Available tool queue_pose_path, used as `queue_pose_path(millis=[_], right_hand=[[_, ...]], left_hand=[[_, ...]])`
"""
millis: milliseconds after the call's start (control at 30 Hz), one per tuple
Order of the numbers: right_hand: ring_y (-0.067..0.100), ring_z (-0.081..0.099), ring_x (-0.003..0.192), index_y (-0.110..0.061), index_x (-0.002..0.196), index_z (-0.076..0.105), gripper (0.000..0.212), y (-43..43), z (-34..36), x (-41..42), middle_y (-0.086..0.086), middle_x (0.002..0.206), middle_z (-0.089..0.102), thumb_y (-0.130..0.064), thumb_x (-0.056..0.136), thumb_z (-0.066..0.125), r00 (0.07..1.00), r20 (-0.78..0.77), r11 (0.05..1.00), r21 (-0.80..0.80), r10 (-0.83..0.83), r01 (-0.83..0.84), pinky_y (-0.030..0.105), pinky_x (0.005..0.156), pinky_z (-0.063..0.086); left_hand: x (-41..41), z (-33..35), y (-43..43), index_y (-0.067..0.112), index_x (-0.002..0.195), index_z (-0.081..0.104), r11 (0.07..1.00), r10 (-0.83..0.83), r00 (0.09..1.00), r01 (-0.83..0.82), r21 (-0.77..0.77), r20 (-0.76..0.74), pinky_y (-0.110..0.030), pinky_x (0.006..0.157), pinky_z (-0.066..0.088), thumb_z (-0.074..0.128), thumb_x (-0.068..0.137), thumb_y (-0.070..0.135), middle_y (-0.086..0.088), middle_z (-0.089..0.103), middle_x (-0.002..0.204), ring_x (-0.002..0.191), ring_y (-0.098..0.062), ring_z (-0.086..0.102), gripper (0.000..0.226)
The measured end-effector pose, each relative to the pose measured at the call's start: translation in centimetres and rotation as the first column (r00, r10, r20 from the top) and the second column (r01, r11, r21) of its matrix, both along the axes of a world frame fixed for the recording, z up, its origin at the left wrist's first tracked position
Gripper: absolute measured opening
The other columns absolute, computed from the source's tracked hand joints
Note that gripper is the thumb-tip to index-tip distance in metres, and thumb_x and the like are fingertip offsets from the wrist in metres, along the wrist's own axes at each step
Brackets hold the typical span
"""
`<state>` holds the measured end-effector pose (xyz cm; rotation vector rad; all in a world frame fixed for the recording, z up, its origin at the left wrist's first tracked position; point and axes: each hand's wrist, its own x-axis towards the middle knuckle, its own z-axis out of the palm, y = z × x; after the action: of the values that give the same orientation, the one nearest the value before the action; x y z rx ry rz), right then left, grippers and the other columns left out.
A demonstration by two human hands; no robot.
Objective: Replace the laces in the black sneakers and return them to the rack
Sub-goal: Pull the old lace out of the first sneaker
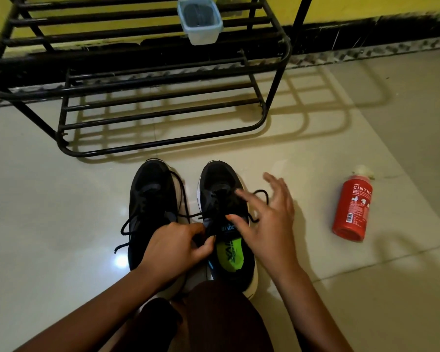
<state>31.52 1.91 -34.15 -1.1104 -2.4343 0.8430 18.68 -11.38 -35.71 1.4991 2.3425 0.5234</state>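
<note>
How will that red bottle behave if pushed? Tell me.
The red bottle lies on its side and looks round, so it would probably roll. The glossy floor likely lets it slide too. It looks plastic, so probably not fragile.

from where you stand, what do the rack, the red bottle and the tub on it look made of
Rack: probably black-painted metal, thin round bars.
Red bottle: likely glossy plastic, highlights on its printed side.
Tub: translucent frosted plastic, dark contents showing dimly through.

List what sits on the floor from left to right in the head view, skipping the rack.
First sneaker → second sneaker → red bottle.
</note>
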Motion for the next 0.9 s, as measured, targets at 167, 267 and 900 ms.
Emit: queue_pose_path(millis=[167, 267, 900], right_hand=[[0.02, 0.034, 0.122, -0.022, 0.081, 0.068, 0.007, -1.1, -0.6, -1.5, 0.0, 0.116, 0.05, -0.029, 0.08, 0.069, 0.999, 0.034, 0.994, 0.1, 0.033, -0.036, 0.046, 0.103, 0.035], [0.017, 0.045, 0.105, -0.016, 0.086, 0.061, 0.011, -0.6, -0.7, -1.5, -0.003, 0.104, 0.045, -0.025, 0.09, 0.057, 0.999, -0.001, 0.997, 0.061, -0.05, 0.05, 0.029, 0.09, 0.039], [0.002, 0.047, 0.067, -0.013, 0.095, 0.063, 0.012, -1.5, -2.6, 0.9, -0.007, 0.084, 0.052, -0.01, 0.084, 0.062, 0.989, -0.111, 0.995, -0.049, -0.095, 0.09, 0.008, 0.059, 0.035]], left_hand=[[0.0, -0.1, 0.1, 0.025, 0.077, 0.061, 1.0, 0.019, 0.999, -0.019, 0.011, -0.038, -0.02, 0.045, 0.031, 0.019, 0.071, 0.066, 0.003, 0.059, 0.056, 0.056, -0.013, 0.059, 0.059], [0.1, -0.2, 0.0, 0.025, 0.077, 0.061, 1.0, 0.022, 0.999, -0.021, 0.011, -0.028, -0.023, 0.047, 0.034, 0.019, 0.072, 0.067, 0.001, 0.061, 0.058, 0.056, -0.013, 0.059, 0.06], [-0.6, 1.0, 3.6, 0.01, 0.11, 0.061, 0.928, -0.371, 0.871, 0.363, -0.086, -0.323, -0.04, 0.105, 0.027, 0.032, 0.076, 0.025, -0.012, 0.056, 0.13, 0.127, -0.028, 0.047, 0.047]])
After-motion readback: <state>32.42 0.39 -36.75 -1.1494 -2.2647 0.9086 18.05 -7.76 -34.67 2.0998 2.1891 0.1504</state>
